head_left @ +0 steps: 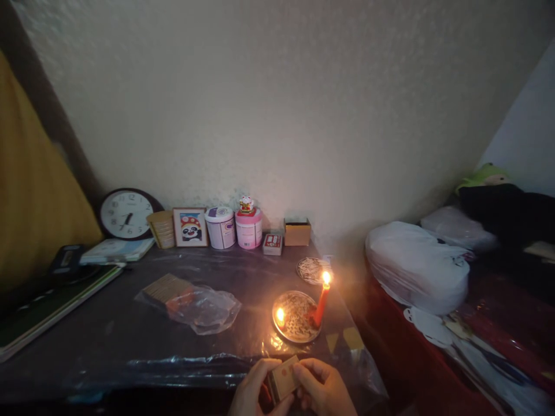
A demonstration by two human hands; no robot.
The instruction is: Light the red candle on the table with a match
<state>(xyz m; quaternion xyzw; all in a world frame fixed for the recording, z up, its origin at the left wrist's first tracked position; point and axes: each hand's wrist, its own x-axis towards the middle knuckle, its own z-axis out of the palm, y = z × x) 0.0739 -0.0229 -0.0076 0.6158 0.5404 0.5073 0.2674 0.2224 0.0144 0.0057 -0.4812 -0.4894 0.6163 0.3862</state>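
Both hands meet at the near edge of the dark, plastic-covered tabletop (108, 335). The left hand (251, 393) and the right hand (323, 387) each have their grip clamped on a small tan cardboard matchbox (284, 377) held between them. Just beyond it, a lit red candle (321, 303) leans on a round metal dish (296, 316).

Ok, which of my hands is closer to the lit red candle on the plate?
Right. Your right hand sits almost directly below the red candle, just in front of the plate. Your left hand is further off to the left. Both hold the matchbox.
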